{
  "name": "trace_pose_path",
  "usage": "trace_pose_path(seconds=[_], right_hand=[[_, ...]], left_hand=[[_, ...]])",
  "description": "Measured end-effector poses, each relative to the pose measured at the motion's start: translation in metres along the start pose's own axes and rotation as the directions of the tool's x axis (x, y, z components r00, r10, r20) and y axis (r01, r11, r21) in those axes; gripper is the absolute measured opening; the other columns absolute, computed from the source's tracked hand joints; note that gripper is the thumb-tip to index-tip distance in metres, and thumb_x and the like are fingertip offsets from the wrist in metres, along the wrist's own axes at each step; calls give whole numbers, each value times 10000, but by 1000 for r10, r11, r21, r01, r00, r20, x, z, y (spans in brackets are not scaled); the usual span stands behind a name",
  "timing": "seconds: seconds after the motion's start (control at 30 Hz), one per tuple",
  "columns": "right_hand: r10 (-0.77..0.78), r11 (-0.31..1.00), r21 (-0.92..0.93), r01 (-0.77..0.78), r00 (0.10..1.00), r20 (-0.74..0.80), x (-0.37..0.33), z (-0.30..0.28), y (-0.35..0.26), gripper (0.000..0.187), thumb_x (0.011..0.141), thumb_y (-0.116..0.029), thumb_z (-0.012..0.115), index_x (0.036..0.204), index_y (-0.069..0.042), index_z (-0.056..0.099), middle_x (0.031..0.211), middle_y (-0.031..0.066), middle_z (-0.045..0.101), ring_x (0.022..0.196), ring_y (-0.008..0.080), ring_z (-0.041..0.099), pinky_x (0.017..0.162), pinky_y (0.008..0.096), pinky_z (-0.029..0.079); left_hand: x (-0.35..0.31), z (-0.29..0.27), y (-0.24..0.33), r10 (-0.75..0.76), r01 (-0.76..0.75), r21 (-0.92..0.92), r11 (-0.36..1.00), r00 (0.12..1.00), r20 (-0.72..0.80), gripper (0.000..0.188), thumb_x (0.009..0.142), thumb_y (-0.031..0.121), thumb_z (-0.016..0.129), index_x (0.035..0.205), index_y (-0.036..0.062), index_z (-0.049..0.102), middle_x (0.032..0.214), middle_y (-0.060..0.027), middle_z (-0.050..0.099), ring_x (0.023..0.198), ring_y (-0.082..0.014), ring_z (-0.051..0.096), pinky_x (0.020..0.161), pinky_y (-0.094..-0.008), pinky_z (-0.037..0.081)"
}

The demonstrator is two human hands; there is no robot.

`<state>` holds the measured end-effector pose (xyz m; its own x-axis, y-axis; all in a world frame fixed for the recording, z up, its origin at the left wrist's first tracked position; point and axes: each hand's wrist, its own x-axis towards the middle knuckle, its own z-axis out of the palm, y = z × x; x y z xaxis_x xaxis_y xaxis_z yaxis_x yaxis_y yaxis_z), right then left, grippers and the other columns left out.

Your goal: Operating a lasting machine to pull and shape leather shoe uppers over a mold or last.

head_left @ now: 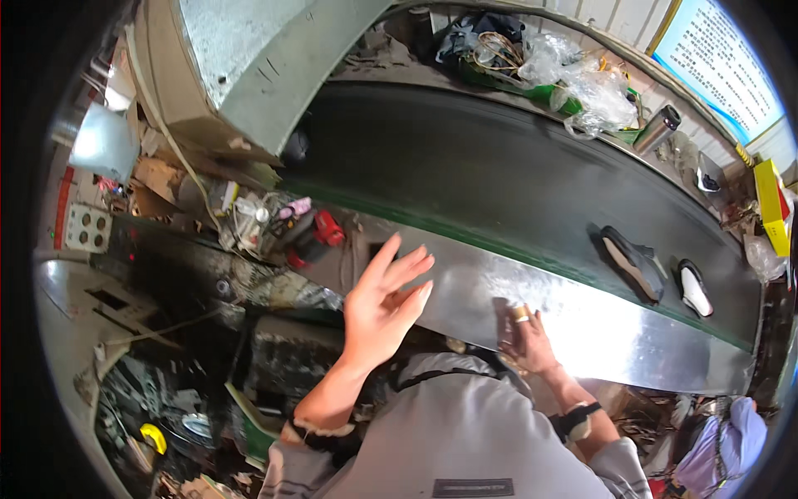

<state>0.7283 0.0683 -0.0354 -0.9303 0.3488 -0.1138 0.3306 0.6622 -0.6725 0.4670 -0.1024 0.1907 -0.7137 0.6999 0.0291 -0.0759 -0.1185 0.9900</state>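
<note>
My left hand (382,308) is raised above the near metal ledge (465,287), its fingers apart and nothing in them. Low over the same ledge, near its front edge, is my right hand (529,343), fingers stretched out and empty; a tan band wraps one finger. Beyond the ledge runs a dark conveyor belt (465,166) with a green edge strip. On its right part lie a dark grey shoe (629,264), tipped on its side, and a smaller black and white shoe (694,289). Both shoes are apart from my hands.
A red and black power tool (318,237) sits among clutter left of my left hand. A large metal housing (274,91) covers the belt's left end. Along the far edge are plastic bags (598,91) and a steel flask (658,129). A yellow box (771,208) stands far right.
</note>
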Motion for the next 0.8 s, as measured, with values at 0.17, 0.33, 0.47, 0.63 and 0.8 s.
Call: trace_pose_path(seconds=[0.17,0.33,0.47,0.63,0.8], right_hand=[[238,946,218,-240,971,38,34,-25,-7,447,860,-15,708,1264,-8,516,1071,121,663,993,183,620,908,342,501],[492,762,571,-305,846,-204,88,-36,-27,614,904,-195,727,1406,-9,426,1156,183,701,1088,294,681,937,393,514],[560,560,776,-292,823,-94,140,-36,-64,765,927,-202,718,1531,-41,276,1242,206,661,1140,278,651,1002,404,498],[543,289,895,-340,828,140,221,-23,-94,952,918,-252,741,1592,-83,89,1353,198,597,1244,264,575,1056,378,458],[594,-86,950,-299,751,289,299,-11,-111,1033,907,-271,754,1596,-106,2,1517,177,427,1321,275,503,1082,440,427]], left_hand=[[136,-114,-113,-167,191,353,916,981,-100,794,828,26,700,1510,-45,300,1397,-255,541,1281,-296,563,1057,-383,461],[291,-283,-147,63,111,970,215,990,-127,934,715,240,801,1472,-64,346,1458,-311,438,1336,-439,458,1126,-441,383],[359,-384,-139,75,320,942,-100,947,-313,1281,617,320,915,1573,73,98,1568,-259,280,1438,-410,311,1178,-497,276],[415,-362,-140,-228,264,964,7,940,-256,567,714,345,816,1176,42,690,1065,-169,731,993,-363,702,913,-466,522],[418,-286,-129,-532,417,585,695,847,28,547,886,412,718,1122,-79,677,1065,-171,731,914,-307,707,899,-370,511]])
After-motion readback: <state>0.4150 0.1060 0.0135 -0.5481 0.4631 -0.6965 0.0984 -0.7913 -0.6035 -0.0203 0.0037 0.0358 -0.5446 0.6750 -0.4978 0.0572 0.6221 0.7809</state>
